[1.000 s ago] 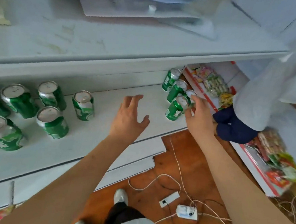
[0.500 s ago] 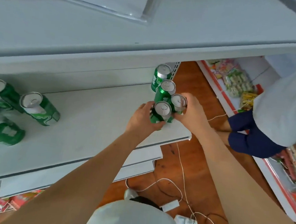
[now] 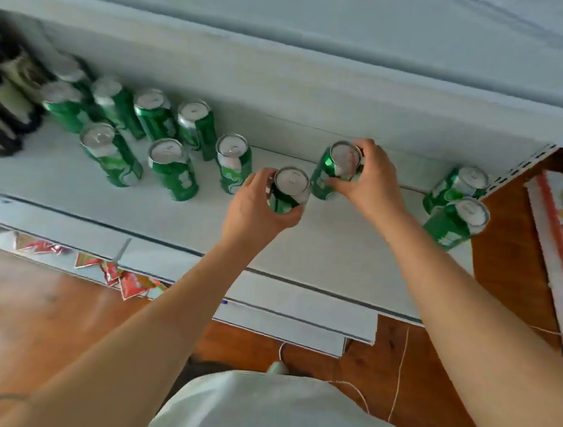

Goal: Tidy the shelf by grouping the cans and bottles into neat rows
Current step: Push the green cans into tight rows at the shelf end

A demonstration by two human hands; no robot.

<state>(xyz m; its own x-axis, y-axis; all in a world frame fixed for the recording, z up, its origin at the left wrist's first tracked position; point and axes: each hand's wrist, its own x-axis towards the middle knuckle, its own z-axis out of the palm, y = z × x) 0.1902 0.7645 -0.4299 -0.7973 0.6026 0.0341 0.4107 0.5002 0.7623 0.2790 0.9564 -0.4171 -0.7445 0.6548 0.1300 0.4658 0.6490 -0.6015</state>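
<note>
Both hands now mid-shelf, each carrying one can away from right-end cluster. Left hand [image 3: 256, 207] curled round near can [image 3: 287, 193]; right hand [image 3: 367, 180] gripping far can [image 3: 337, 170] just beyond. Two cans [image 3: 456, 202] remain right of right hand; green can group [image 3: 163, 143] left of left hand, on shelf [image 3: 339, 246].

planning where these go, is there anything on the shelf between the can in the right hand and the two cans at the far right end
No. In the head view the shelf is bare between the right hand's can and the two end cans.
</note>
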